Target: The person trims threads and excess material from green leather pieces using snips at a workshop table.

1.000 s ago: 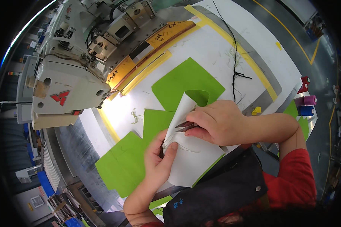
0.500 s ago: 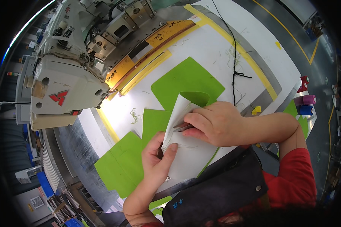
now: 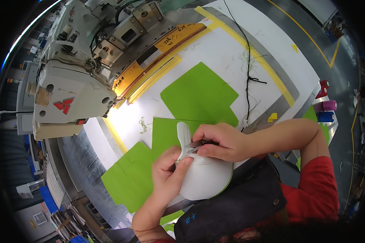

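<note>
My left hand (image 3: 170, 174) pinches a white piece of material (image 3: 205, 180) with a green reverse, which is bent, with a narrow upright strip at its left. My right hand (image 3: 221, 143) grips small metal thread snips (image 3: 195, 146), their blades at that strip near my left thumb, over a fine loose thread. Flat green pieces lie beyond my hands, one near the middle (image 3: 196, 91) and others to the left (image 3: 125, 176).
A sewing machine (image 3: 61, 93) with a lit area stands at the left. Yellow tape (image 3: 267, 69) and a black cord (image 3: 247, 77) cross the white worktop (image 3: 296, 79). Thread spools (image 3: 327, 117) sit at the right, near small yellow scraps (image 3: 272, 117).
My right hand has moved down and slightly left with the snips. The raised fold of the white piece has dropped and narrowed, and the piece now curves downward below my hands.
</note>
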Demonstrator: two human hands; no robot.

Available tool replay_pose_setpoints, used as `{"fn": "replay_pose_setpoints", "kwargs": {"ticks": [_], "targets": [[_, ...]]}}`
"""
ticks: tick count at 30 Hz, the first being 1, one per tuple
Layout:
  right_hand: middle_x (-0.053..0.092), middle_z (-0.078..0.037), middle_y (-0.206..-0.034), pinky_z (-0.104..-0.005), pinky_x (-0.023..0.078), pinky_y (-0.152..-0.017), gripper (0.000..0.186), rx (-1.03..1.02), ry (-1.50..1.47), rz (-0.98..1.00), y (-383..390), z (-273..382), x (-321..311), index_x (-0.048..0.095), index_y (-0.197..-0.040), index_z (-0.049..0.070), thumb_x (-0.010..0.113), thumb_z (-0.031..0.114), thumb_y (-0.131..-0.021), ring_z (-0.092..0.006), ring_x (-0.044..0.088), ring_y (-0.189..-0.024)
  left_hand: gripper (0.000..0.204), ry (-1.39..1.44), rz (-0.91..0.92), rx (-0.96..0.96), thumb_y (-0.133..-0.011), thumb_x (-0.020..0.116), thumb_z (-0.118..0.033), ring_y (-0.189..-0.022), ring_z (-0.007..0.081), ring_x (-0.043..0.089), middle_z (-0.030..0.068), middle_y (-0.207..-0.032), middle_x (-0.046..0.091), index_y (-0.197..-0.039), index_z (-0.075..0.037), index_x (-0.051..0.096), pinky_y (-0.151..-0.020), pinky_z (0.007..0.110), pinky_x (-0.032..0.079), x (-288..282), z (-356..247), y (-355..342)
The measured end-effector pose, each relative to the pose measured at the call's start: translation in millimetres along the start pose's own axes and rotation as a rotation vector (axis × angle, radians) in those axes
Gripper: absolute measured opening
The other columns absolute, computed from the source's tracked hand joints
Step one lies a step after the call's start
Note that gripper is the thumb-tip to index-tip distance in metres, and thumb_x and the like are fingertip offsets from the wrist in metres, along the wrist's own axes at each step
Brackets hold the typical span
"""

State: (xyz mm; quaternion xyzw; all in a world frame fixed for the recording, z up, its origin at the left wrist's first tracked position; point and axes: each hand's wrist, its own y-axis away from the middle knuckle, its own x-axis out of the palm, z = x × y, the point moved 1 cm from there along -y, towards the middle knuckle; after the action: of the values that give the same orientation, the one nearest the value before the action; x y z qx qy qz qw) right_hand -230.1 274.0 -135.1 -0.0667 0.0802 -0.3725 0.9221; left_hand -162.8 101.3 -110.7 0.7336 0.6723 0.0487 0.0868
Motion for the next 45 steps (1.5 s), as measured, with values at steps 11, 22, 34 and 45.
{"fn": "replay_pose_setpoints", "kwargs": {"ticks": [11,22,34,45], "targets": [[0.057,-0.002,-0.068,-0.0282,0.042,-0.047,0.028,-0.358,0.770,-0.215,-7,14,-23,0.052,-0.090,0.007,0.067,0.024,-0.074,-0.0189,0.057,-0.056,0.026,0.120,-0.001,-0.056,-0.088,0.049,-0.007,-0.085,0.0100,0.049,0.0025,-0.091,0.053,-0.112,0.001,0.050,-0.078,0.022,0.039,-2,-3,-3],[0.058,-0.002,-0.070,-0.0285,0.043,-0.046,0.031,-0.383,0.896,-0.175,-6,11,-15,0.052,-0.090,0.006,0.068,0.024,-0.071,-0.0178,0.058,-0.058,0.026,0.129,0.015,-0.005,-0.085,0.055,-0.006,-0.087,0.0095,0.049,0.0031,-0.095,0.051,-0.110,0.001,0.052,-0.079,0.022,0.038,1,-5,-2],[0.056,-0.001,-0.068,-0.0283,0.042,-0.046,0.031,-0.416,0.931,-0.177,-5,10,-11,0.051,-0.090,0.006,0.068,0.024,-0.071,-0.0170,0.057,-0.056,0.013,0.023,-0.047,-0.012,-0.084,0.057,-0.006,-0.070,0.0057,0.045,0.0003,-0.078,0.051,-0.094,0.001,0.060,-0.060,0.018,0.035,0,0,-3],[0.055,-0.002,-0.065,-0.0271,0.040,-0.044,0.029,-0.229,0.387,-0.112,-5,14,-7,0.051,-0.091,0.007,0.066,0.028,-0.076,-0.0170,0.054,-0.051,0.017,-0.160,0.135,0.056,-0.085,0.056,-0.008,-0.070,0.0087,0.047,0.0030,-0.083,0.055,-0.099,0.000,0.060,-0.060,0.021,0.038,14,21,1]]}}
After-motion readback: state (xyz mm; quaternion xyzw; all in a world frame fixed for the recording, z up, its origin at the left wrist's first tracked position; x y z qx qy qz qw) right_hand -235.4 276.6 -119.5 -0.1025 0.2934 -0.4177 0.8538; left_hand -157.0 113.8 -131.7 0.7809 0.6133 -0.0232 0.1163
